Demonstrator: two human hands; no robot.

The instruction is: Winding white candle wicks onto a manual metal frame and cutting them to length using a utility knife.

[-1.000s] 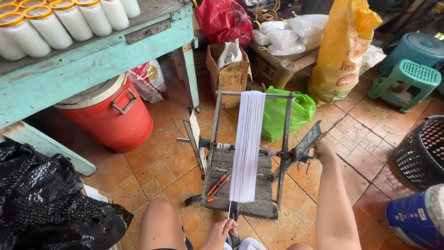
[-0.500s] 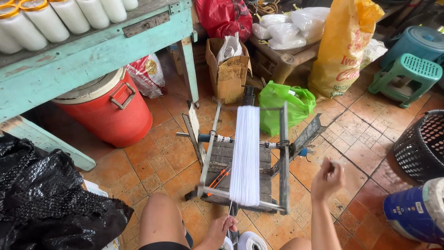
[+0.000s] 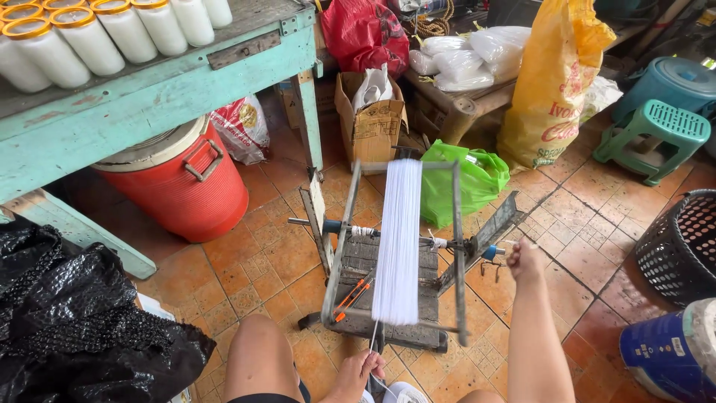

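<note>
One grey metal winding frame stands on the tiled floor at centre, wrapped in one broad band of white thread. The right hand, at 3 o'clock of the frame, is closed on the crank handle. The left hand, at 6 o'clock, pinches a single thread strand. At 11 o'clock, six yellow-lidded white plastic jars fill the turquoise wooden bench; one cardboard box at 12 o'clock holds a white bag.

orange tiled floor, turquoise table
</note>
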